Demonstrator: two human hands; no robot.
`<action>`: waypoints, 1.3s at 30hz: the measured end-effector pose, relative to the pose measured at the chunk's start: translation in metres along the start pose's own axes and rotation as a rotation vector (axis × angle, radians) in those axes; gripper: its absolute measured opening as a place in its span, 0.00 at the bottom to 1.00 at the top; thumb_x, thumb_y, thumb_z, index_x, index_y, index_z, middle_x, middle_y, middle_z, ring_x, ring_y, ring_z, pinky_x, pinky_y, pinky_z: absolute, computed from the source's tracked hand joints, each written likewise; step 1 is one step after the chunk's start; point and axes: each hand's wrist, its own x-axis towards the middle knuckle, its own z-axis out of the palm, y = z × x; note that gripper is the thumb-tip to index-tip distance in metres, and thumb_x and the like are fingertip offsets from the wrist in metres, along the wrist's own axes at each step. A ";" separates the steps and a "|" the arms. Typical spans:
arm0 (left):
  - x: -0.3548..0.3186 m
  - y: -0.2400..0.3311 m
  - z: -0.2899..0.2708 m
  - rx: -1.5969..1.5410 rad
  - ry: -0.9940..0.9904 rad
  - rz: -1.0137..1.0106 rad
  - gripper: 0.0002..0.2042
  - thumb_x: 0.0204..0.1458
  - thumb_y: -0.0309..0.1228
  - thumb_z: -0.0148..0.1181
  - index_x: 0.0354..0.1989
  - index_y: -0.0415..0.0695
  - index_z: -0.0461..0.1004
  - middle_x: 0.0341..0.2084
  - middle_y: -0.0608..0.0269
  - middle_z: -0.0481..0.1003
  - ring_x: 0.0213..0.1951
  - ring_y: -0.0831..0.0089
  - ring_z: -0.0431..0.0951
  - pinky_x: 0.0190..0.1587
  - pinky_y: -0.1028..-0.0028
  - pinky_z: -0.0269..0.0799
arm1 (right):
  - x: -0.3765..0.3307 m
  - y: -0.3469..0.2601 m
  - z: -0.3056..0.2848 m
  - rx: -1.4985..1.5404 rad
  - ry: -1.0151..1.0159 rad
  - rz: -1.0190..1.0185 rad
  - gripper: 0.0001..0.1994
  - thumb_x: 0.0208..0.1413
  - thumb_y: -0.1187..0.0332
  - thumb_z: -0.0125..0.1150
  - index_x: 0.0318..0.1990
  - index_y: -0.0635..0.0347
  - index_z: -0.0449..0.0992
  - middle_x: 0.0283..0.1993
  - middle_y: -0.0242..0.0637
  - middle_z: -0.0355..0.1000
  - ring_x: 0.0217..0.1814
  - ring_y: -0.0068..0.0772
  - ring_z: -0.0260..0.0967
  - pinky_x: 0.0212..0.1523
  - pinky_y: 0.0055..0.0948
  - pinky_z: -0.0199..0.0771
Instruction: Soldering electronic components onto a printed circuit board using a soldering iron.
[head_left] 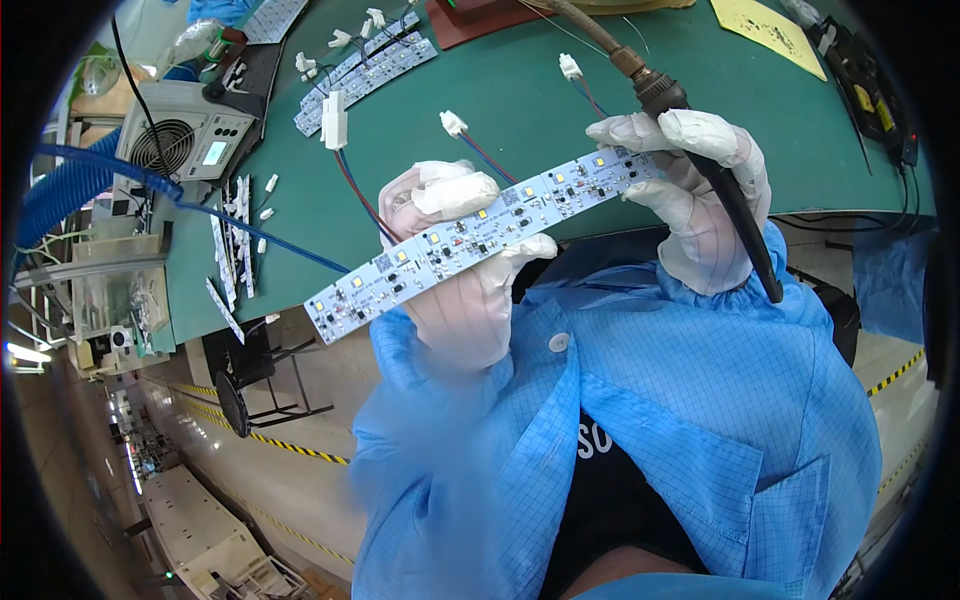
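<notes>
Nearest: a blue checked jacket [680, 400] is filling the lower view, hanging open over a black top. Above it, the left hand [462, 318], white-gloved, is closing round the middle of a long white circuit board [480, 238], thumb lying at the lower edge, fingers reaching over the upper. Board is hanging in the air, slanting, right end higher, small yellow squares showing. The right hand [695, 225], also gloved, is pinching that end between thumb and fingers; a bent finger is also clasping a black-handled tool [735, 215], which is slanting across the hand.

Just beyond, three white connectors [335, 122] on thin wires are lying on a green mat [530, 95]. At left, narrow strips [235, 240] are lying in a loose bundle. Farther up, more boards [380, 72] are lying close together. A pale yellow sheet [770, 35] is resting top right; a grey fan unit [185, 130] is standing top left. Beyond the mat, a stool [233, 403] is standing on the floor.
</notes>
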 end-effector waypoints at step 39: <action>-0.007 0.006 -0.055 0.071 0.049 -0.025 0.26 0.44 0.45 0.66 0.42 0.35 0.67 0.32 0.58 0.69 0.32 0.73 0.72 0.37 0.77 0.68 | -0.002 0.003 -0.006 0.056 0.136 0.028 0.21 0.45 0.82 0.59 0.50 0.64 0.66 0.44 0.49 0.73 0.49 0.47 0.71 0.50 0.38 0.74</action>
